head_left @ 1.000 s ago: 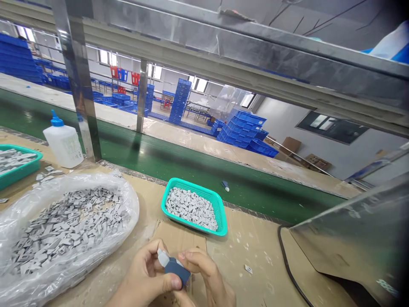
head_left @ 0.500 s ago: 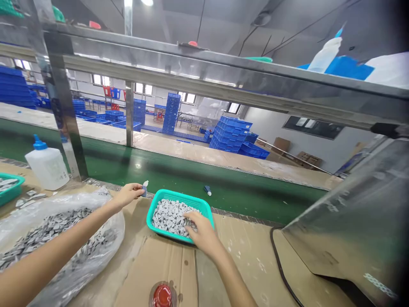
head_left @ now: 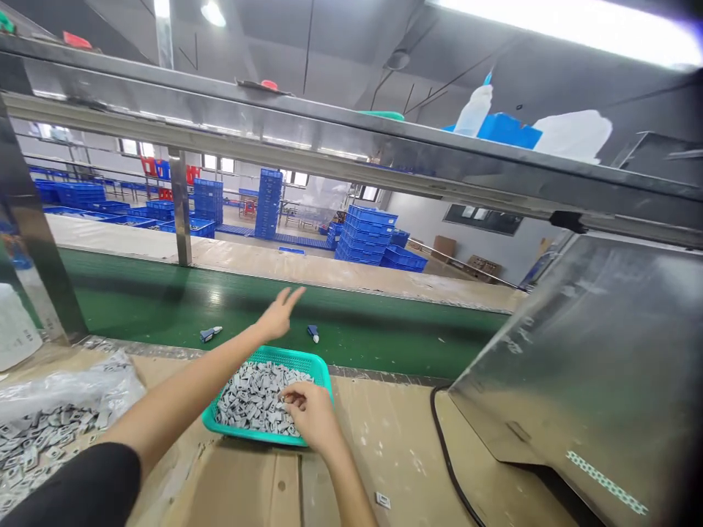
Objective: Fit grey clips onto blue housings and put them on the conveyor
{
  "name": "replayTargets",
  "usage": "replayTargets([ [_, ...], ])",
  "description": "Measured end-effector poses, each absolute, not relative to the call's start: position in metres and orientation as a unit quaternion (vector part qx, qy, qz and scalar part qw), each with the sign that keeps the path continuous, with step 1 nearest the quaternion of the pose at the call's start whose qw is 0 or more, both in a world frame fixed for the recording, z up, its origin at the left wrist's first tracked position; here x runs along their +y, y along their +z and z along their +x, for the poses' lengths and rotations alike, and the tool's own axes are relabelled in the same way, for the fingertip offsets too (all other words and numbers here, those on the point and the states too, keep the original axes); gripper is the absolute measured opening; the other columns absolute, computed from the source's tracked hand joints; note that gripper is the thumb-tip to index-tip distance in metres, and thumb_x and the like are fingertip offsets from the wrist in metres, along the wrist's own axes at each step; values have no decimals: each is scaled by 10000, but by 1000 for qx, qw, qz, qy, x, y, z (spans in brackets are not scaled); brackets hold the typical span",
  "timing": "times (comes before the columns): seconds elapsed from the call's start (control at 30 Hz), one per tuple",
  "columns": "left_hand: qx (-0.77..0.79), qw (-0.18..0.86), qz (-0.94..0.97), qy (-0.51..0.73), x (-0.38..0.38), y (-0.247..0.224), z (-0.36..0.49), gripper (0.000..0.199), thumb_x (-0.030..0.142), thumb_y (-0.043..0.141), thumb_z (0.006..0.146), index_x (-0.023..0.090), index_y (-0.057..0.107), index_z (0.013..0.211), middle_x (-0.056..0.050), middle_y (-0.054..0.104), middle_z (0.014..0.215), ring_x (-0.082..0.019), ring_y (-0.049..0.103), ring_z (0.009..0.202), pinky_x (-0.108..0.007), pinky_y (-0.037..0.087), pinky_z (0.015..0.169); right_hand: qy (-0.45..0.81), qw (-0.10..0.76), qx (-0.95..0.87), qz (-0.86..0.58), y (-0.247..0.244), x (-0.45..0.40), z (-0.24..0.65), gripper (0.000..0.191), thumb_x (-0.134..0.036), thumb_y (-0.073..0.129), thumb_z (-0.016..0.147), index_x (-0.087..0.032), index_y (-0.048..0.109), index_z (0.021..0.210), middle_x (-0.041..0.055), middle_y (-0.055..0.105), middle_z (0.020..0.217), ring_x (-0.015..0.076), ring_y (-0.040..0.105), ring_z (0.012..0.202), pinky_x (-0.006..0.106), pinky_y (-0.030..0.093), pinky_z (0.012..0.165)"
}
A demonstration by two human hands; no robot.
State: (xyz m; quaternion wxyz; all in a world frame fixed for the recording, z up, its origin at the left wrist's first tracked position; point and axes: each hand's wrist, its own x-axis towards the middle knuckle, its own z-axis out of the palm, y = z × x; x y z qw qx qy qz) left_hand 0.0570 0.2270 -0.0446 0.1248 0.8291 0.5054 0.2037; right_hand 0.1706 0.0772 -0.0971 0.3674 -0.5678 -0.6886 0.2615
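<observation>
My left hand [head_left: 276, 318] reaches over the green conveyor belt [head_left: 378, 344], fingers stretched out and apart, with nothing visible in it. Two small dark-blue pieces with white tips lie on the belt: one piece [head_left: 210, 334] left of this hand, the other piece [head_left: 313, 334] just right of it. My right hand [head_left: 312, 413] is at the right side of a turquoise plastic basket [head_left: 247, 437], fingers curled at the heap of small grey plastic pieces [head_left: 258, 395]. Whether a piece sits between its fingertips is hard to make out.
A clear plastic bag [head_left: 71, 391] with more grey pieces lies at left, near a white bottle [head_left: 14, 329]. A single grey piece [head_left: 383, 501] rests on the cardboard-covered table [head_left: 395, 424]. A black cable [head_left: 444, 454] and metal panel [head_left: 576, 366] stand right; a metal shelf [head_left: 329, 139] crosses above.
My left hand has let go of a blue-and-white piece, which now lies on the belt, and has moved right. My right hand stays at the basket. The view has shifted right.
</observation>
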Motion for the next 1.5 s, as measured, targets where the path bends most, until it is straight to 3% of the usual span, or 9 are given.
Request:
replayTargets([
  [0.1,431,121,885,131,233,-50,111,500,193,499,812,236,317,1275,-79,212,1387,-277,315,1195,-495,317,951,298,399,-664,-558,-99,78,173,309,0,474,602,-151,674,783,34,614,674,147,562,610,237,451,547],
  [0.2,422,122,896,64,240,-61,137,404,222,518,806,202,423,1198,-85,335,1319,-274,355,1169,-521,319,939,330,431,-643,-540,-100,80,177,322,-7,471,616,-141,673,828,55,605,733,154,576,665,250,479,581],
  [0.37,447,158,880,26,256,-71,136,278,262,501,819,150,508,1074,-86,494,1146,-218,486,1026,-447,410,863,378,475,-613,-505,-98,81,181,316,-5,496,575,-170,699,751,51,554,766,140,549,674,242,477,590],
  [0.63,448,409,774,184,235,-44,90,237,279,494,823,145,533,1014,-73,534,1061,-187,528,933,-380,454,795,502,502,-540,-452,-92,83,184,250,-81,603,511,-160,698,728,-16,500,615,84,487,545,200,435,507],
  [0.77,394,581,636,320,167,-21,66,249,305,420,856,108,519,972,-74,570,952,-160,563,856,-344,484,742,583,498,-503,-400,-88,82,191,248,-163,700,516,-137,689,763,6,577,612,96,531,539,217,444,524],
  [0.9,323,686,508,409,79,-9,37,143,247,442,811,130,525,819,-64,581,873,-118,572,826,-266,466,802,643,525,-452,-326,-82,69,195,297,-220,757,505,-178,684,790,9,604,713,78,529,591,191,435,564],
  [1.07,277,754,391,449,17,-17,-1,140,231,589,703,149,529,800,-20,560,817,-93,557,697,-231,475,699,695,537,-411,-242,-74,51,179,342,-251,796,444,-220,691,767,-14,556,671,44,450,530,144,386,495],
  [1.33,228,815,282,451,-2,-30,-18,277,136,511,604,169,441,871,-3,542,765,-102,517,608,-250,422,597,724,510,-428,-184,-57,27,152,277,-213,774,511,-200,693,775,16,572,743,27,434,515,128,345,466],
  [1.5,261,741,407,467,-5,-35,-15,235,188,565,669,185,343,748,19,536,760,-57,444,539,-197,335,505,723,483,-457,-188,-48,19,145,213,-192,754,544,-193,687,746,47,581,899,35,474,506,160,355,476],
])
